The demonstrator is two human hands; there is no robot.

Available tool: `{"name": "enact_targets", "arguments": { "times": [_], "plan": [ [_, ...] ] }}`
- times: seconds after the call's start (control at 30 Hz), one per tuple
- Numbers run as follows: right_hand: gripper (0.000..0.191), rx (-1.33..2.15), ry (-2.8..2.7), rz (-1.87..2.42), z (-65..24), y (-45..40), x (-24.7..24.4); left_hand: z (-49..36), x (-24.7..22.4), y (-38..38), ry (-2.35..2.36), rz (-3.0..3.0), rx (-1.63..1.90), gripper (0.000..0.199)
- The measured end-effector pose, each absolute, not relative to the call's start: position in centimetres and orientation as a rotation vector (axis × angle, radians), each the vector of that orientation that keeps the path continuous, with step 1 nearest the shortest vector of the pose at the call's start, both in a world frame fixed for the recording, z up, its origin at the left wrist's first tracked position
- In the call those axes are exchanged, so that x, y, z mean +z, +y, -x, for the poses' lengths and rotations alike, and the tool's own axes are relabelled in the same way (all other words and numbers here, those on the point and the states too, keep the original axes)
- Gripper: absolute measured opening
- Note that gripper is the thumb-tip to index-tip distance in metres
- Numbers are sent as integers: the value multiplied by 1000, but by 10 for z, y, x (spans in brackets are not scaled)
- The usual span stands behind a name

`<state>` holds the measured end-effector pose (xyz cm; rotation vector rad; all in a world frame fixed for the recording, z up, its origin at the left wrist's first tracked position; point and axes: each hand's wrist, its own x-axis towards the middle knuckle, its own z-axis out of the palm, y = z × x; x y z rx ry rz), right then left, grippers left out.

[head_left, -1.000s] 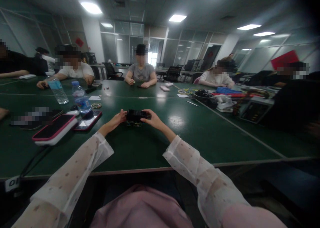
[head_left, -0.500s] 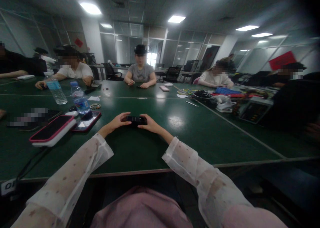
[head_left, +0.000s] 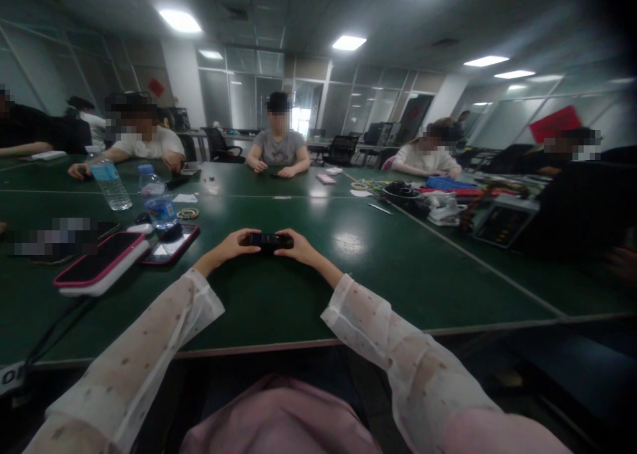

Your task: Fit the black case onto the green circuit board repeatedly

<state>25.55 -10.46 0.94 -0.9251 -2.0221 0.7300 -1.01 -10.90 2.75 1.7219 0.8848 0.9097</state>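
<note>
A small black rectangular device (head_left: 269, 242) is held level just above or on the green table (head_left: 398, 268); I cannot tell whether it touches the surface. Around its left end are the thumb and fingers of my left hand (head_left: 235, 244), closed on it. My right hand (head_left: 300, 249) grips the opposite end in the same way, thumb on the near side. Its kind is not clear from here, as the ends are hidden by my fingers.
To the left lie a pink-rimmed phone (head_left: 102, 258) on a white block, another phone (head_left: 172, 245), a tape roll (head_left: 188, 214) and two water bottles (head_left: 160, 205). A pen (head_left: 381, 209), cables and a metal-cased unit (head_left: 505, 222) are on the right. Several people sit around.
My left fingers have closed further round the device's left end. Otherwise both hands hold nearly the same place, and the view has shifted slightly.
</note>
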Motion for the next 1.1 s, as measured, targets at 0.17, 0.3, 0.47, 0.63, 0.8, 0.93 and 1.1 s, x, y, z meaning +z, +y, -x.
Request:
{"name": "enact_targets", "arguments": {
  "times": [0.17,0.3,0.47,0.63,0.8,0.93,1.1],
  "plan": [
    [61,816,-2007,918,-258,-100,9,10,28,-109,881,-1679,903,65],
    [61,863,-2013,903,-259,-100,11,11,26,-107,891,-1679,885,66],
    [60,884,-2010,881,-259,-102,13,10,29,-112,927,-1667,903,60],
    [63,990,-1975,876,-258,-102,11,10,26,-107,870,-1433,1084,53],
    [64,1146,-1882,872,-260,-103,13,9,21,-97,790,-1098,1225,40],
    [60,1228,-1754,921,-262,-102,16,9,23,-97,792,-1061,1254,57],
    [50,1230,-1551,921,-264,-98,16,6,26,-99,839,-1003,1383,65]
  ]
}}
